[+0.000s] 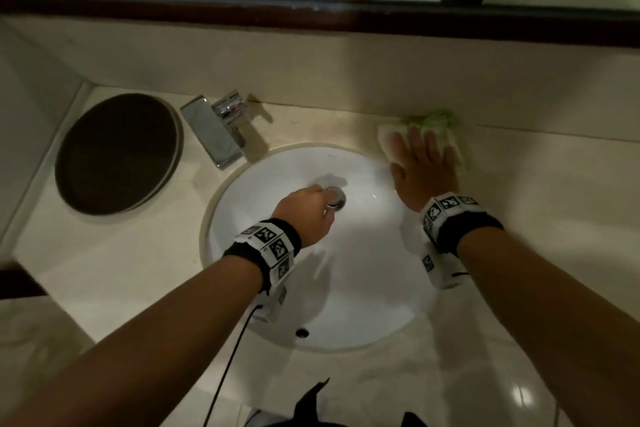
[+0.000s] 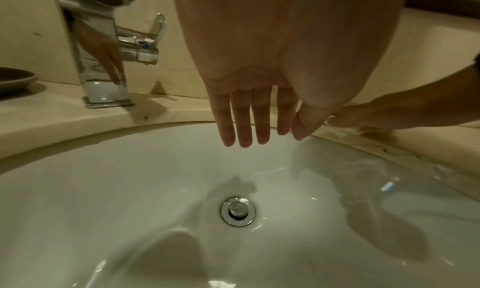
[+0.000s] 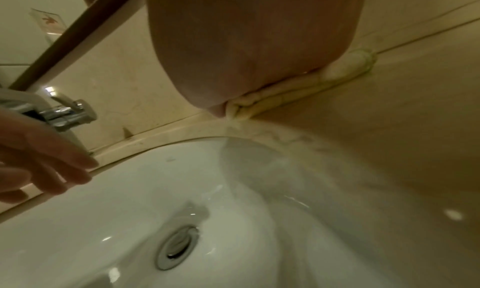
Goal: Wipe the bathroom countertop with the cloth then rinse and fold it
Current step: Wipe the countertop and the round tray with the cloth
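Note:
A pale yellow-green cloth (image 1: 440, 121) lies bunched on the beige countertop (image 1: 329, 128), behind and to the right of the sink, against the back wall. My right hand (image 1: 422, 163) lies flat on it with the fingers spread straight, pressing it down. In the right wrist view the cloth (image 3: 285, 95) shows as folded layers under my palm. My left hand (image 1: 308, 211) hovers over the white sink basin (image 1: 363, 270) near the drain (image 1: 337, 201). In the left wrist view its fingers (image 2: 241, 124) hang straight and hold nothing.
A square chrome faucet (image 1: 218, 128) stands behind the basin at the left. A dark round plate (image 1: 117, 152) sits on the counter at far left. A dark wooden mirror frame (image 1: 311, 14) runs above the backsplash. The counter's front edge is near my body.

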A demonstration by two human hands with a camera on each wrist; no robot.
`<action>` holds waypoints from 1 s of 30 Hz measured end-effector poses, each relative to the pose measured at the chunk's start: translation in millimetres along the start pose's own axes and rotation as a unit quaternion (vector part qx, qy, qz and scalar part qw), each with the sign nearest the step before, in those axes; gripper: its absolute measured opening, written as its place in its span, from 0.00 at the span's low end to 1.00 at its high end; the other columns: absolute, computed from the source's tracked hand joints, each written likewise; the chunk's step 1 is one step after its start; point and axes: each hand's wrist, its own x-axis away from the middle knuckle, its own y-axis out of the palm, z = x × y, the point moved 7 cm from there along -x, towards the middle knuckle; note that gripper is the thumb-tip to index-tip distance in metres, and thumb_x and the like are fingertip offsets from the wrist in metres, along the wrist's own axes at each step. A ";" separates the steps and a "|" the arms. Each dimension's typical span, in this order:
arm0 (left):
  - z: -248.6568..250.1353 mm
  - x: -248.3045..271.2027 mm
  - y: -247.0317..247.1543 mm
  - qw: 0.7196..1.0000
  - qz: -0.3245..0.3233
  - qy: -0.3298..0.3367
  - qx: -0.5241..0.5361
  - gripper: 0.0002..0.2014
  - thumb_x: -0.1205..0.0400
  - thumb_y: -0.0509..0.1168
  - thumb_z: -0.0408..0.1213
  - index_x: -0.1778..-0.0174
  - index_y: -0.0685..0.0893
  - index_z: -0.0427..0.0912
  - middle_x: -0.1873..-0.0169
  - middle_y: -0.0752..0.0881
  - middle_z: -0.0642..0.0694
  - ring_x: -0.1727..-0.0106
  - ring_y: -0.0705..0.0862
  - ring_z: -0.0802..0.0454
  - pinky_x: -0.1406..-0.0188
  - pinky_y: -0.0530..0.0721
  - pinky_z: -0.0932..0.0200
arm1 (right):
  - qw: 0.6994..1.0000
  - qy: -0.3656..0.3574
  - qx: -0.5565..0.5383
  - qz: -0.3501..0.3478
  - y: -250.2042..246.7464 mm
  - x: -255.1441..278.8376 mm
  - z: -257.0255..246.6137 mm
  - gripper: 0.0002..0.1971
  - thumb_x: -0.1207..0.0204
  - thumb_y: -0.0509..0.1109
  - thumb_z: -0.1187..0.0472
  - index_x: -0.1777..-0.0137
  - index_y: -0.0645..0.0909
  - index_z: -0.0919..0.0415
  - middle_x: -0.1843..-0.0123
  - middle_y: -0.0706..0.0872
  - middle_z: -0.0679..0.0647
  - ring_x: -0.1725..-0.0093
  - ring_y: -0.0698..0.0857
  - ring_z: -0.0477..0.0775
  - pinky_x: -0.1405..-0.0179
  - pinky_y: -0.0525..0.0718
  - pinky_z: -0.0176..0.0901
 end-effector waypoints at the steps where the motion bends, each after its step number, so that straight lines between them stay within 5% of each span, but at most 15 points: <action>1: 7.3 -1.3 -0.4 1.000 -0.001 0.010 -0.001 0.16 0.16 0.59 0.42 0.32 0.80 0.49 0.40 0.82 0.45 0.43 0.83 0.41 0.46 0.80 0.52 | 1.000 0.018 -0.010 0.005 -0.4 7.7 15.6 0.30 0.14 0.47 0.46 0.15 0.40 0.40 0.13 0.38 0.48 0.14 0.39 0.57 0.18 0.40 0.64; 6: 34.8 -11.2 5.6 0.998 -0.028 0.045 -0.021 0.19 0.16 0.58 0.43 0.29 0.78 0.49 0.37 0.81 0.47 0.40 0.82 0.43 0.42 0.81 0.52 | 0.994 0.103 -0.046 0.008 1.7 46.7 75.0 0.31 0.16 0.44 0.39 0.17 0.37 0.37 0.13 0.36 0.52 0.15 0.36 0.57 0.18 0.38 0.64; 12: 30.7 -9.6 13.9 0.997 -0.041 0.066 -0.006 0.20 0.16 0.58 0.45 0.27 0.77 0.50 0.30 0.78 0.48 0.36 0.82 0.45 0.36 0.80 0.48 | 0.984 0.177 -0.027 0.028 5.4 64.0 77.4 0.33 0.15 0.48 0.44 0.15 0.40 0.47 0.13 0.39 0.62 0.15 0.40 0.64 0.19 0.42 0.65; 24: -49.6 29.5 23.4 0.991 -0.095 0.091 -0.011 0.20 0.13 0.54 0.46 0.25 0.75 0.50 0.29 0.77 0.46 0.31 0.78 0.45 0.32 0.76 0.48 | 0.963 0.268 -0.001 0.007 14.1 55.1 7.9 0.31 0.15 0.46 0.56 0.14 0.38 0.53 0.14 0.38 0.61 0.15 0.41 0.67 0.18 0.43 0.66; 30: -105.5 49.2 15.8 0.991 -0.105 0.077 0.002 0.20 0.13 0.55 0.46 0.26 0.76 0.51 0.31 0.78 0.46 0.32 0.78 0.43 0.31 0.74 0.48 | 0.983 0.184 0.014 0.001 13.2 9.5 -77.4 0.31 0.14 0.44 0.55 0.15 0.37 0.53 0.14 0.37 0.61 0.15 0.40 0.67 0.18 0.44 0.68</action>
